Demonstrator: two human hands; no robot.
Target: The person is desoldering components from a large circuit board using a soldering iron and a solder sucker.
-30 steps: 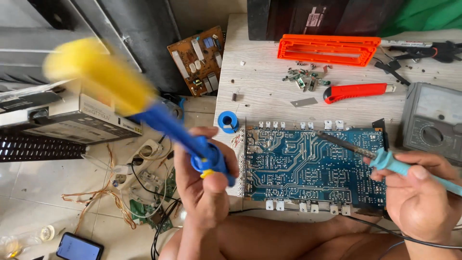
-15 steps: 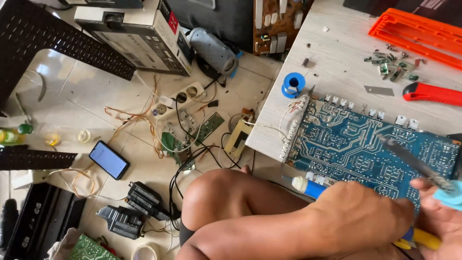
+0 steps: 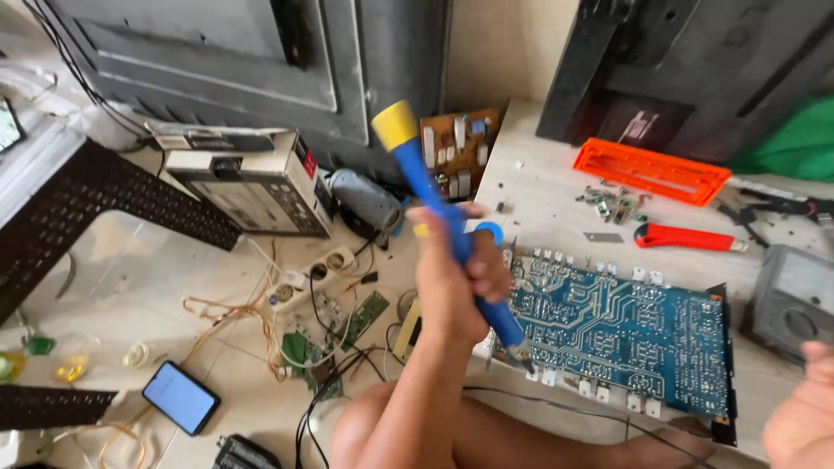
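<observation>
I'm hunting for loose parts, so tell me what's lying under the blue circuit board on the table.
The blue circuit board lies flat on the pale table, solder side up. Whatever is beneath it is covered. The left hand holds a blue and yellow desoldering pump with its tip at the board's near left edge.

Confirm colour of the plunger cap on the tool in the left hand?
Yellow cap on a blue desoldering pump, clearest in the head view.

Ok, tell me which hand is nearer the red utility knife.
Right. The right hand sits low at the frame's corner, below the red utility knife; the left hand, gripping a blue tool, is farther left.
</observation>
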